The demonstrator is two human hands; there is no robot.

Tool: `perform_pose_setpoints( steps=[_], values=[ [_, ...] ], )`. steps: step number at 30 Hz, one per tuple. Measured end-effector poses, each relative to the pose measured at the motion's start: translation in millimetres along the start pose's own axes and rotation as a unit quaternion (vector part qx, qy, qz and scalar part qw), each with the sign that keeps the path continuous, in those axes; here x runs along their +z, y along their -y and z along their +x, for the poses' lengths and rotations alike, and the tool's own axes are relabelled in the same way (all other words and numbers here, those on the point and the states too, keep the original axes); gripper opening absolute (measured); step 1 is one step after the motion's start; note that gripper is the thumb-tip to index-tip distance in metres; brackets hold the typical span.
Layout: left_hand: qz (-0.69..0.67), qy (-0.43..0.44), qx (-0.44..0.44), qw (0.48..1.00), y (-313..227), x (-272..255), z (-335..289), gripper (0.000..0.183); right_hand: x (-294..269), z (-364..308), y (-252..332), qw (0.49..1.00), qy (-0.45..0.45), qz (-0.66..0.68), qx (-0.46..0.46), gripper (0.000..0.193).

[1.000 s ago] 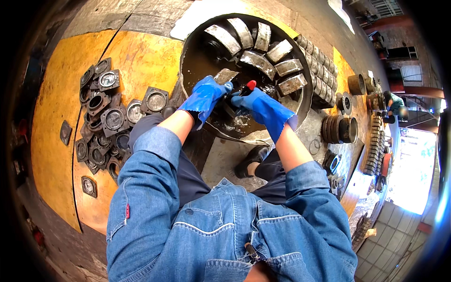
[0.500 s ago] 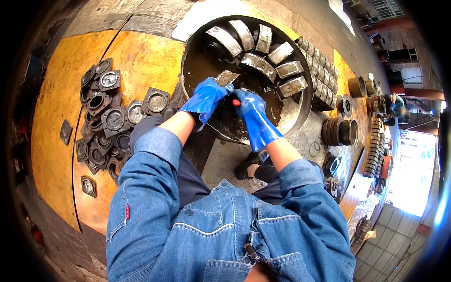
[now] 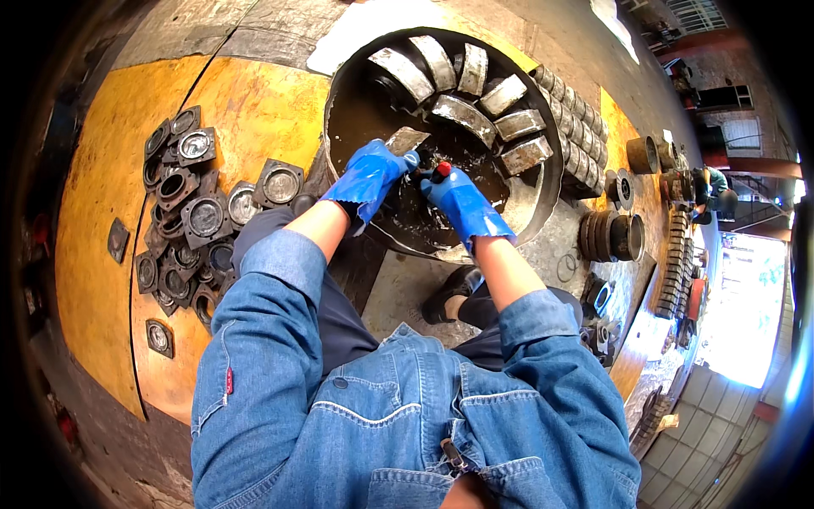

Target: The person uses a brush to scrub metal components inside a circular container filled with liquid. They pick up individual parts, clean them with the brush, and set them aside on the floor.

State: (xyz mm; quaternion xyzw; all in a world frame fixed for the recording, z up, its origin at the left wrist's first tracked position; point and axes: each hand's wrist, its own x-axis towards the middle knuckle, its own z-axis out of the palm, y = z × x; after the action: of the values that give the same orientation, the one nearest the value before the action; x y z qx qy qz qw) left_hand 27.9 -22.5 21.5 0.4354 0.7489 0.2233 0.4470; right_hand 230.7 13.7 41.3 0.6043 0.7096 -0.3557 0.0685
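Both my hands wear blue rubber gloves and work close together over a large round metal basin [image 3: 555,182] of dark, murky liquid. My left hand [image 3: 370,176] is closed, its thumb curled inward. What it grips is hidden. Just beyond its fingers shows a small silvery metal block [image 3: 407,140]; I cannot tell whether the hand touches it. My right hand [image 3: 462,202] is wrapped round a tool with a red handle end [image 3: 441,171]; the tool's working end is not clear. Curved metal segments [image 3: 465,117] lie fanned along the basin's far and right side.
Left of the basin, square plates with round centres [image 3: 205,216] lie heaped on yellow boards [image 3: 102,280]. Rows of ribbed metal cylinders [image 3: 581,153] stand right of the basin, with metal rings [image 3: 627,239] farther right. My shoe [image 3: 449,297] is close below the basin. A person [image 3: 712,191] is far right.
My right hand has turned and shifted slightly, lifting the red handle end up and to the right. A small gap shows between my hands. My left hand stays nearly in place.
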Motion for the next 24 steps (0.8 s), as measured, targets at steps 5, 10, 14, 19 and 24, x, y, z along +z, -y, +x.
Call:
perform_pose_setpoints(
  steps=[5,10,14,19,24],
  values=[
    [-0.013,0.017,-0.011,1.0,-5,-2,-5,0.065,-21,-14,18,0.989,0.107,0.093,-0.038,0.029],
    [-0.013,0.029,-0.009,0.999,-15,-7,-14,0.063,-20,-13,28,0.997,0.071,-0.01,-0.001,0.038],
    [-0.018,0.025,-0.022,0.999,-8,-4,-8,0.075,1,-12,36,0.98,0.034,-0.194,-0.022,0.041],
    [0.018,0.019,-0.031,0.999,-13,-4,-4,0.085,-2,-14,31,0.974,-0.024,-0.22,-0.051,0.033],
    [0.004,-0.005,-0.019,1.0,-2,2,-3,0.085,0,-23,11,0.955,-0.218,-0.111,-0.168,0.032]
  ],
)
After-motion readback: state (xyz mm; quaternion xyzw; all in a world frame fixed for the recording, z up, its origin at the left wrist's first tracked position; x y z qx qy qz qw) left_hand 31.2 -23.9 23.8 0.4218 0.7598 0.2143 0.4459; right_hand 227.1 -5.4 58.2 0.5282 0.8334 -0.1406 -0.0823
